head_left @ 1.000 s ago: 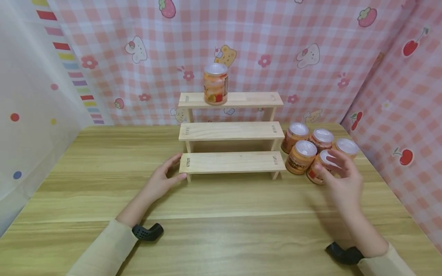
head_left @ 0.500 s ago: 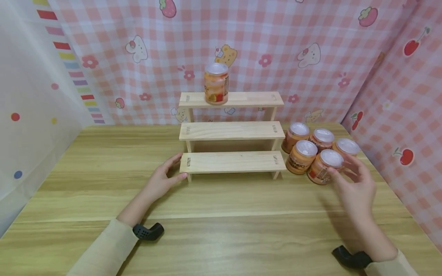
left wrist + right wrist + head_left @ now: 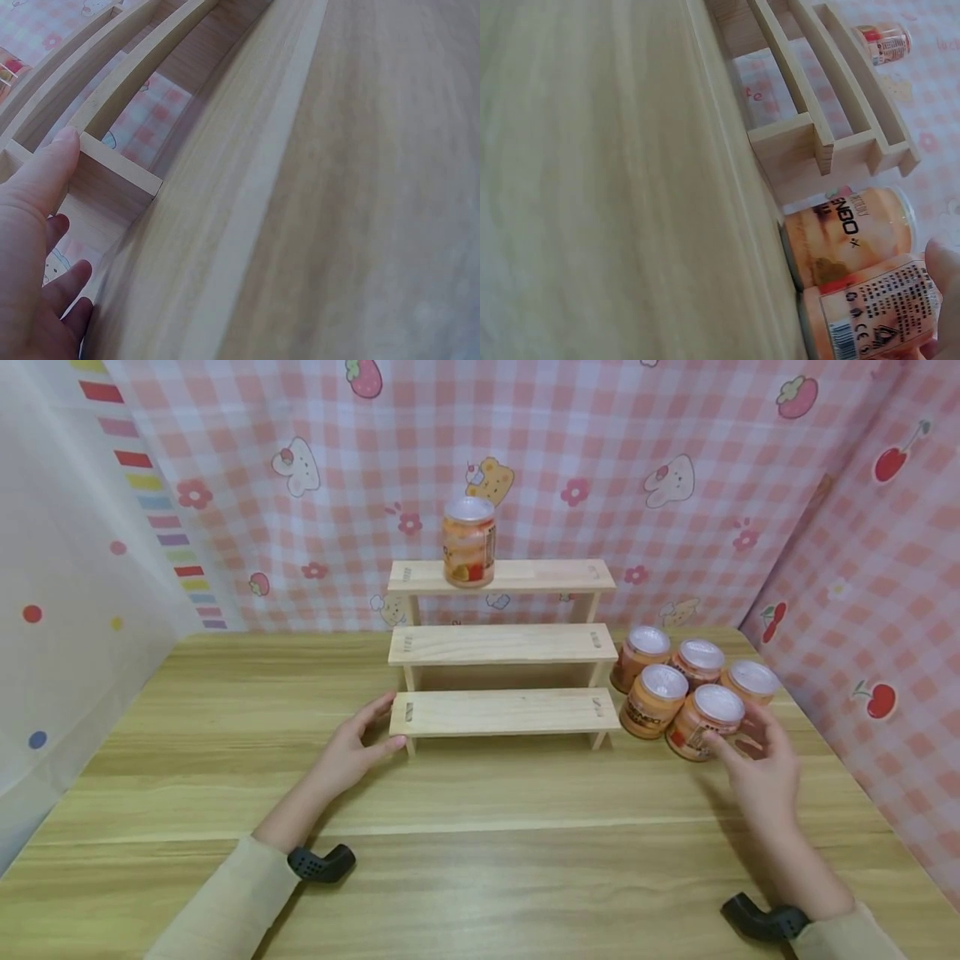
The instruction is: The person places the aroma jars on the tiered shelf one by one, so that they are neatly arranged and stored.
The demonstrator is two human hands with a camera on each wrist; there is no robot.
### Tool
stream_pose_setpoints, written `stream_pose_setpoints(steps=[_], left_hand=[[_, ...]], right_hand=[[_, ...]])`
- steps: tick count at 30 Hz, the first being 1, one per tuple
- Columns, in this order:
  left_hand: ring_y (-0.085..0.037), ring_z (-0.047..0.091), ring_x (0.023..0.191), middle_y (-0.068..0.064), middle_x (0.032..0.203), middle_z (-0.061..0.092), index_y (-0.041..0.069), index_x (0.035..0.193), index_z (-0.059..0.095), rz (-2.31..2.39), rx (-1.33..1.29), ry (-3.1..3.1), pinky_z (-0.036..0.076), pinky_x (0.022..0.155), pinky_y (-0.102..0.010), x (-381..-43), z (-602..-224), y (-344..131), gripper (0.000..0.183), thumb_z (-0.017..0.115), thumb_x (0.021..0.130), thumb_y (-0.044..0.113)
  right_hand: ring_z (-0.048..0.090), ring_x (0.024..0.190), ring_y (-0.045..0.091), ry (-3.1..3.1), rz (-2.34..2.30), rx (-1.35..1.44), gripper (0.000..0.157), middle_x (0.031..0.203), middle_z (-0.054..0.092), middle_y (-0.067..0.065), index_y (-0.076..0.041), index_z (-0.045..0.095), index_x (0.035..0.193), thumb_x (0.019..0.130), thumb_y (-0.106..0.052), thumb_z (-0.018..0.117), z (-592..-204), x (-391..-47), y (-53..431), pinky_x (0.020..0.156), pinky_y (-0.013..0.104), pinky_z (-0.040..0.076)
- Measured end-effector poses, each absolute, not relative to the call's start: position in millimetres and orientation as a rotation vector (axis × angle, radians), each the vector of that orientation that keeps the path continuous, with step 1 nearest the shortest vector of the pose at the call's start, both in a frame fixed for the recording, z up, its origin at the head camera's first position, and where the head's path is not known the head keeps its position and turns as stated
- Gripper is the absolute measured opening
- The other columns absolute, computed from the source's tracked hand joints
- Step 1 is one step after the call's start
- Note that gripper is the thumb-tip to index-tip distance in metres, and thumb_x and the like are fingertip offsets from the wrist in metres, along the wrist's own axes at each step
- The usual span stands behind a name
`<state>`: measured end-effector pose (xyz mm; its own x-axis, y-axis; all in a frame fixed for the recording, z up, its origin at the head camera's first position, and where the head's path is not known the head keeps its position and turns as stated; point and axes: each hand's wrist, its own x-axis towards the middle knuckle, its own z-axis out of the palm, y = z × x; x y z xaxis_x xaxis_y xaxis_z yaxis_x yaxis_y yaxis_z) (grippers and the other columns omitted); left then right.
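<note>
A three-step wooden rack (image 3: 501, 645) stands at the back of the table. One orange can (image 3: 468, 543) is upright on its top step. Several more orange cans with silver lids cluster to the right of the rack. My right hand (image 3: 738, 735) wraps the nearest can (image 3: 705, 720), thumb on its front and fingers behind it; the right wrist view shows the thumb (image 3: 943, 262) against that can (image 3: 870, 307). My left hand (image 3: 384, 725) rests against the left end of the lowest step, thumb (image 3: 45, 176) lying along the wood (image 3: 120, 169), holding nothing.
The wooden table (image 3: 480, 860) stretches toward me in front of the rack. Pink checked cloth walls (image 3: 675, 460) close in behind and on the right, near the cans. A white dotted curtain (image 3: 60, 610) hangs on the left.
My right hand drew back from over the cans, then lowered and closed around the nearest one. The left hand and the rack stayed still.
</note>
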<state>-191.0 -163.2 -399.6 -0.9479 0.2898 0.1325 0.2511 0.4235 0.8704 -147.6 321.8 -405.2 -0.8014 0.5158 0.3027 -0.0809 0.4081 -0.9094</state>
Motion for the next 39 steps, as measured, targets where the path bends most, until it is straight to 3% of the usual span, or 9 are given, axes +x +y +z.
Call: stream_pose_setpoints(steps=[5,12,28,39], left_hand=[[-0.038,0.027,0.137,-0.022,0.146,0.037,0.001,0.148,0.033,1.574,0.487,2.627,0.019,0.11,-0.055,-191,-399,-163,0.066,0.067,0.092,0.014],[-0.038,0.028,0.137,-0.024,0.146,0.037,-0.001,0.147,0.033,1.572,0.498,2.627,0.02,0.11,-0.055,-190,-399,-163,0.066,0.066,0.092,0.013],[-0.038,0.029,0.136,-0.023,0.145,0.039,0.002,0.148,0.033,1.556,0.497,2.639,0.019,0.11,-0.055,-191,-399,-163,0.067,0.067,0.092,0.015],[-0.038,0.029,0.136,-0.023,0.145,0.038,0.002,0.148,0.032,1.561,0.512,2.644,0.019,0.11,-0.055,-197,-409,-166,0.068,0.067,0.091,0.014]], right_hand=[[0.052,0.106,0.009,-2.096,1.433,-0.35,0.065,0.122,0.055,0.0,-0.01,0.048,0.139,0.081,-0.004,0.076,-412,-151,322,0.084,0.015,0.044],[0.053,0.099,0.006,-2.104,1.472,-0.29,0.072,0.112,0.054,-0.006,-0.009,0.042,0.143,0.08,0.002,0.075,-424,-157,323,0.081,0.012,0.045],[0.052,0.102,0.006,-2.117,1.493,-0.277,0.07,0.111,0.053,-0.011,-0.008,0.042,0.141,0.08,0.005,0.074,-427,-159,321,0.083,0.012,0.043],[0.053,0.102,0.008,-2.119,1.419,-0.345,0.071,0.115,0.055,0.0,-0.014,0.045,0.141,0.079,-0.005,0.078,-432,-159,326,0.083,0.012,0.044]])
